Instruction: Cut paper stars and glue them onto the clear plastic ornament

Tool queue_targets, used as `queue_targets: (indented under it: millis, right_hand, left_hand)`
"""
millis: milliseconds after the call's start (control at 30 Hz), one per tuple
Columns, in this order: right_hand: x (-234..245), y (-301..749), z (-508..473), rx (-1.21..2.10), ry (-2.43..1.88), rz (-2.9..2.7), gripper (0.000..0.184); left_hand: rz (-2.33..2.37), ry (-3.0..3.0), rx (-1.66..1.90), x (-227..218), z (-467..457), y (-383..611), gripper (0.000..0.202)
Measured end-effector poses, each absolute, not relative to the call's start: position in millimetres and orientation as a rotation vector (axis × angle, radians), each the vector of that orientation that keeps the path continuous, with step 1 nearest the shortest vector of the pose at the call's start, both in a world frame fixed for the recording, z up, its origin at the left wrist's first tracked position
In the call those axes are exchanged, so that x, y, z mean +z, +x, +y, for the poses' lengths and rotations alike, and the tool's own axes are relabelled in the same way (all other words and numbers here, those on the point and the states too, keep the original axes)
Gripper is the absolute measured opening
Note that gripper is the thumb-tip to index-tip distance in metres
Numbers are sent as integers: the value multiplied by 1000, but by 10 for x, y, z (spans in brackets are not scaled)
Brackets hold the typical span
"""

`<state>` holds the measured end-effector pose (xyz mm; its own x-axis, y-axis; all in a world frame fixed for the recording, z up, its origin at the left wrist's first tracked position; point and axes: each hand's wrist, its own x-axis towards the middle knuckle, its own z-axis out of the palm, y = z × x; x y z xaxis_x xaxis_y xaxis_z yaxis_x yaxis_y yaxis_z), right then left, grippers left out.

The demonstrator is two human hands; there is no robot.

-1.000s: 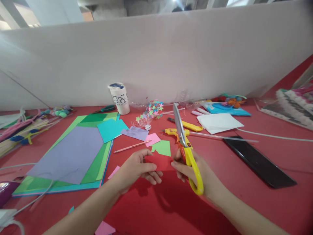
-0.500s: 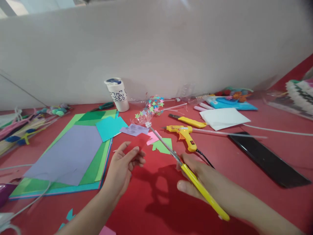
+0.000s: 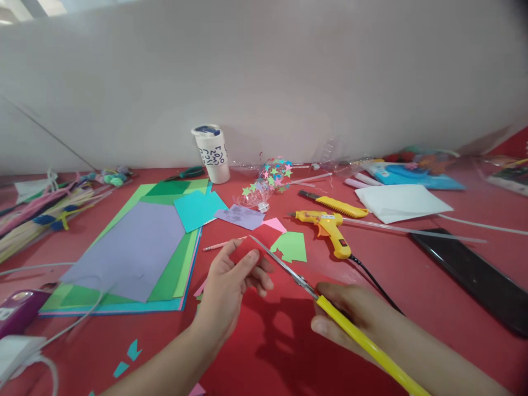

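Between the thumb and fingers of my left hand (image 3: 231, 280) is a small piece of red paper (image 3: 267, 236). My right hand (image 3: 350, 311) grips yellow-handled scissors (image 3: 295, 275), whose blades point up and left. Their tip lies against the red paper, above my left thumb; whether the paper sits between the blades I cannot tell. Just beyond lie cut scraps of green paper (image 3: 295, 247), pink paper (image 3: 274, 224) and purple paper (image 3: 242, 216). A clump of small paper stars (image 3: 274, 176) on clear strands stands behind them.
Right of my hands lie a yellow glue gun (image 3: 324, 223), a yellow utility knife (image 3: 338, 206) and a black phone-like slab (image 3: 470, 275). At left is a stack of coloured paper sheets (image 3: 127, 253). A white tumbler (image 3: 213, 157) stands by the wall. A pencil (image 3: 218, 245) lies near my left hand.
The scissors have moved left relative to my left hand, and their tip now meets the red paper. The whole view has shifted a little, so the tabletop things sit farther right.
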<state>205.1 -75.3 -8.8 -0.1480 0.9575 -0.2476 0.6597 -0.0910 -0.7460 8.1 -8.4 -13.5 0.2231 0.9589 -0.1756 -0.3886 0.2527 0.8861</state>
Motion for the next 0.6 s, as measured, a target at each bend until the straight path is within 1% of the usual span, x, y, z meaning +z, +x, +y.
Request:
queue_targets:
  millis: [100,333,600]
  right_hand:
    - [-116,2050,-730,1282,-1667,-1819,40]
    - [-191,2029,-690,1432,-1682,-1730,38]
    - [-30,1978,-725,1421,-1677,-1676,35]
  left_hand:
    - [870,840,1075,-128,-101,76,14]
    - [862,833,1048,-134,-81,43,16]
    - [827,844,924,-112,-100,25,18]
